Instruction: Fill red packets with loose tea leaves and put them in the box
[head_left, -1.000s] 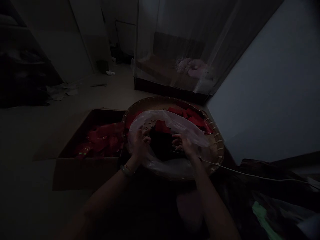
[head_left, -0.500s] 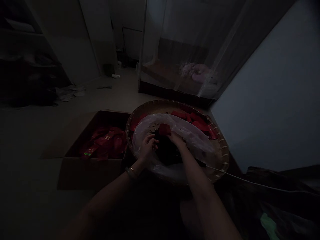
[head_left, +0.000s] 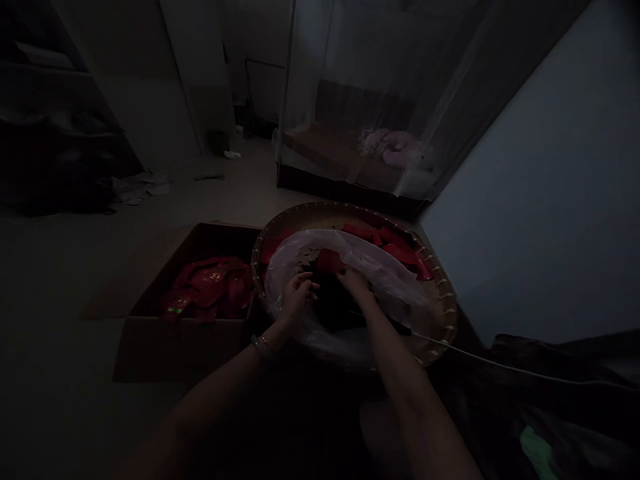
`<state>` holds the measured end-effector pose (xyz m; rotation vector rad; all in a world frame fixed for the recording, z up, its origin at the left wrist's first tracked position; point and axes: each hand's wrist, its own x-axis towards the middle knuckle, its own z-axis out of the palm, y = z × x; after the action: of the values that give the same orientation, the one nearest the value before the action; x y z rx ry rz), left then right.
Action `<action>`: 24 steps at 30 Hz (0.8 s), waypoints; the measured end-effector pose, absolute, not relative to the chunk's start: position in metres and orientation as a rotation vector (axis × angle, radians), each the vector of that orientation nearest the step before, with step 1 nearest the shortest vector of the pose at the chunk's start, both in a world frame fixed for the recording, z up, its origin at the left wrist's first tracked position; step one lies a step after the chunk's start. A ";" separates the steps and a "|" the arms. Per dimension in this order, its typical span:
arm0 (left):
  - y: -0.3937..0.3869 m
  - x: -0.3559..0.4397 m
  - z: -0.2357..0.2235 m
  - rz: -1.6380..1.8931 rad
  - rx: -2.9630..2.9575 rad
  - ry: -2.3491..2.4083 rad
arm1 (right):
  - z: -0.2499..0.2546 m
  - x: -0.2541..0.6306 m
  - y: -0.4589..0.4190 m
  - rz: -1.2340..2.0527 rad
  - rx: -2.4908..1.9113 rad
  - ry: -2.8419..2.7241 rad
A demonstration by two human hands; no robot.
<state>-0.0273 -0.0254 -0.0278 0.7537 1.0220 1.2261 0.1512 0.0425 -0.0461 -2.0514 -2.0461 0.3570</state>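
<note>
The room is very dark. A round woven basket tray (head_left: 440, 293) sits in front of me with a clear plastic bag (head_left: 390, 277) spread open in it. My left hand (head_left: 296, 298) curls its fingers over the bag's near left edge. My right hand (head_left: 356, 281) reaches into the bag's mouth and pinches a red packet (head_left: 327, 260). More red packets (head_left: 395, 243) lie along the tray's far side. The dark inside of the bag hides what else it holds.
A cardboard box (head_left: 150, 340) holding several red packets (head_left: 210, 287) stands to the left of the tray. A white cable (head_left: 500, 363) runs off to the right over dark clutter. A netted bed (head_left: 360, 140) stands behind, and a pale wall rises at right.
My right hand moved from the bag's right edge into its mouth and took hold of the red packet. My left hand shifted slightly right along the bag's edge.
</note>
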 end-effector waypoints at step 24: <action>-0.025 -0.028 -0.029 1.196 0.801 1.079 | -0.045 0.116 0.013 0.300 -2.067 -2.333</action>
<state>-0.0280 -0.0246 -0.0289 0.8013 1.0791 1.1956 0.1159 0.0129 -0.0450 -2.0674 -2.3325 0.3000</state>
